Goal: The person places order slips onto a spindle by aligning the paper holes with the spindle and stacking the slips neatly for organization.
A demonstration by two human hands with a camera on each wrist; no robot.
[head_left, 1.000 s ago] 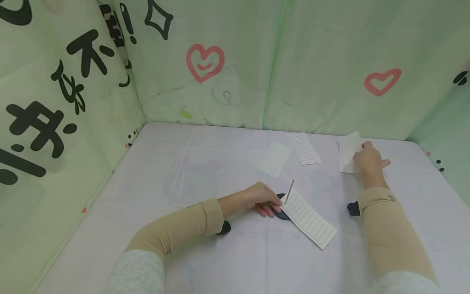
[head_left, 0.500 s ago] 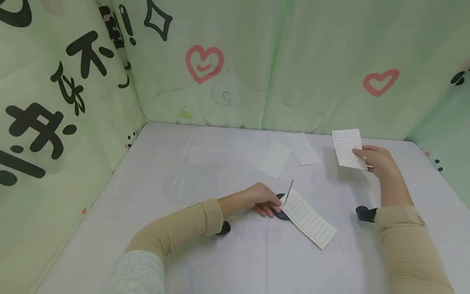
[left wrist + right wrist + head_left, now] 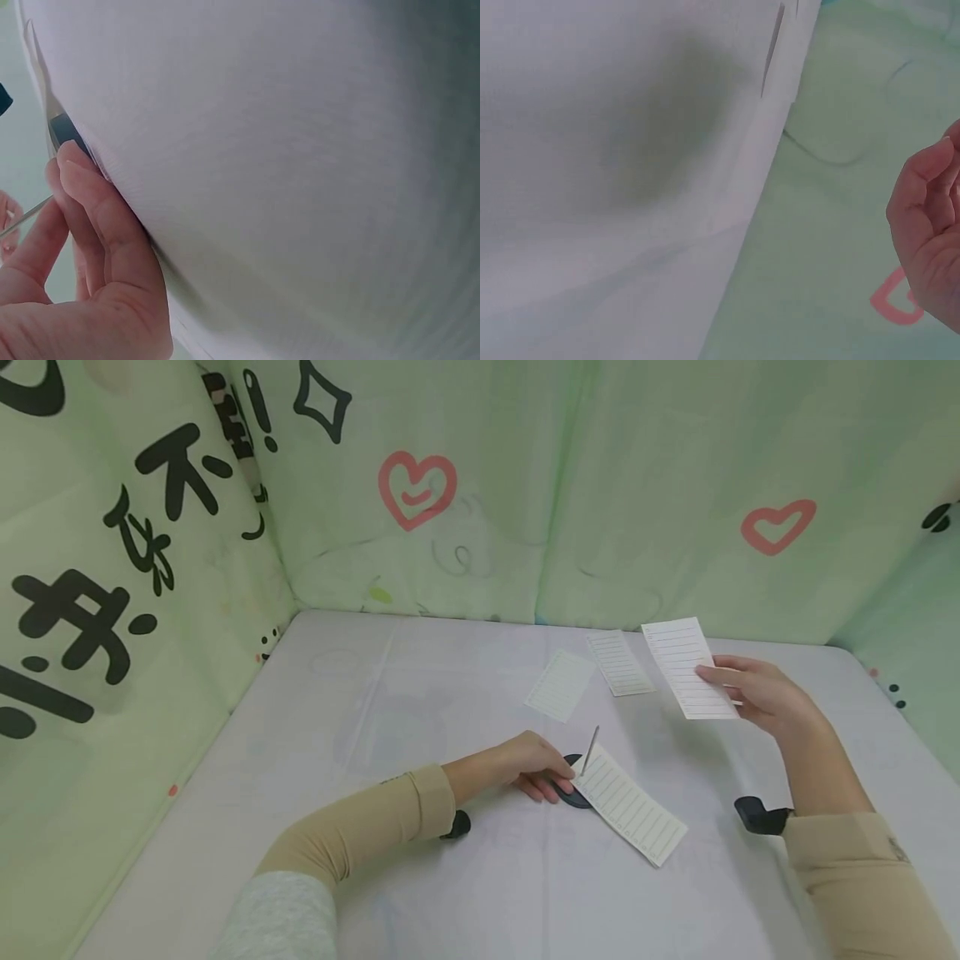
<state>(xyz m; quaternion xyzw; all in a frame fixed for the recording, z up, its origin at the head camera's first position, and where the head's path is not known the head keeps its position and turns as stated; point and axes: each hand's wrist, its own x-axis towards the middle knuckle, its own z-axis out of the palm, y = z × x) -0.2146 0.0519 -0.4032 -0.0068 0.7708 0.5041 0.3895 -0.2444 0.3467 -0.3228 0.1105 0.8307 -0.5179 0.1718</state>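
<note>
A bill spike, with a thin metal spike [image 3: 592, 747] on a round black base [image 3: 572, 799], stands mid-table. Several lined paper slips [image 3: 633, 814] are threaded on it and slant off toward the lower right. My left hand [image 3: 534, 764] holds the base at its left side, fingertips right at the slips' corner. In the left wrist view the fingers curl at the dark base [image 3: 66, 129]. Above the table at the right, my right hand [image 3: 768, 693] pinches a lined paper slip [image 3: 678, 652] between thumb and fingers. The right wrist view shows that hand [image 3: 922, 217] at its edge, the slip out of frame.
Two more lined slips, a paler one [image 3: 561, 685] and another [image 3: 619, 662], lie flat toward the back of the white-covered table [image 3: 420, 693]. A green printed curtain [image 3: 495, 485] hangs behind the back edge and along the left side.
My right hand has lifted the slip from the back right of the table and carried it up and leftward. The left hand has stayed at the bill spike.
</note>
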